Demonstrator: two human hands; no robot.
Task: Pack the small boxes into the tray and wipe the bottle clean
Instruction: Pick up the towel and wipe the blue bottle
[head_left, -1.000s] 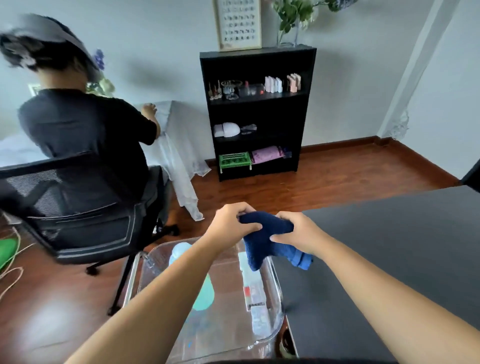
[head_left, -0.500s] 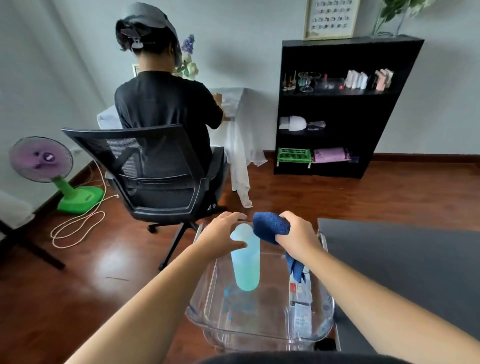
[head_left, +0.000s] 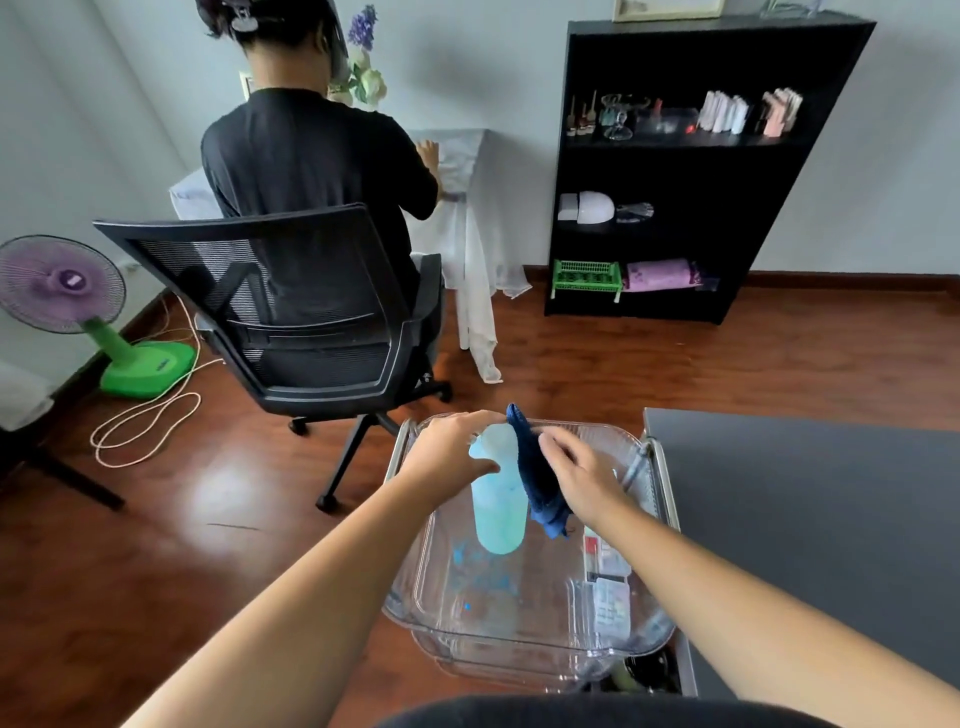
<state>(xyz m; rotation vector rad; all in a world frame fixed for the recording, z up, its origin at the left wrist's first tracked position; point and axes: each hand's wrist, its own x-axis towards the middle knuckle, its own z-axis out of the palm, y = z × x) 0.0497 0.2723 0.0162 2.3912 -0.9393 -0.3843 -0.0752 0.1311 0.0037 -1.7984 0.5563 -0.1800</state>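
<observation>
A pale blue-green bottle (head_left: 498, 512) stands upright inside the clear plastic tray (head_left: 524, 647). My left hand (head_left: 449, 454) grips the bottle's top. My right hand (head_left: 584, 475) holds a dark blue cloth (head_left: 537, 480) pressed against the bottle's right side. Small white boxes (head_left: 608, 587) lie in a row along the tray's right wall, below my right forearm. Blue flecks show through the tray's bottom near the bottle.
A dark grey table (head_left: 810, 519) lies to the right of the tray. Ahead, a person sits in a black office chair (head_left: 291, 322) with their back to me. A purple and green fan (head_left: 78, 301) stands at left. A black shelf (head_left: 685, 166) is against the wall.
My view swung left and down over the tray. My left hand took hold of the bottle's top and stood it up. The cloth in my right hand moved down onto the bottle's side.
</observation>
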